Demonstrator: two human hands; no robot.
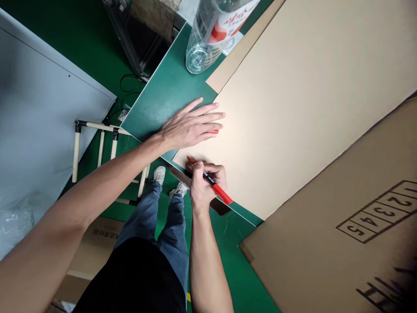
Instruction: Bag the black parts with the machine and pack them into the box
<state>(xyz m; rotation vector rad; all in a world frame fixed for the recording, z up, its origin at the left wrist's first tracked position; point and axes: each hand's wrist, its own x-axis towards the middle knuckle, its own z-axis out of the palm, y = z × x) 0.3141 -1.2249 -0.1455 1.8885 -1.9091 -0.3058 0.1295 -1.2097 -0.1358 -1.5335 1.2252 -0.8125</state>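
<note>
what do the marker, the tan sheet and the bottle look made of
Marker: probably hard plastic, smooth black and red, with a slight sheen. Sheet: looks like matt cardboard, plain tan and flat with straight edges. Bottle: likely clear plastic, glossy, see-through with a moulded base; glass can't be ruled out.

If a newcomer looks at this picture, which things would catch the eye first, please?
Probably first the red and black marker in the right hand, near the picture's centre, over the corner of a large cardboard sheet, where the spread fingers of the left hand also lie. Next might come the clear bottle with its red and white label at the top, and the black printed numbers at lower right.
</note>
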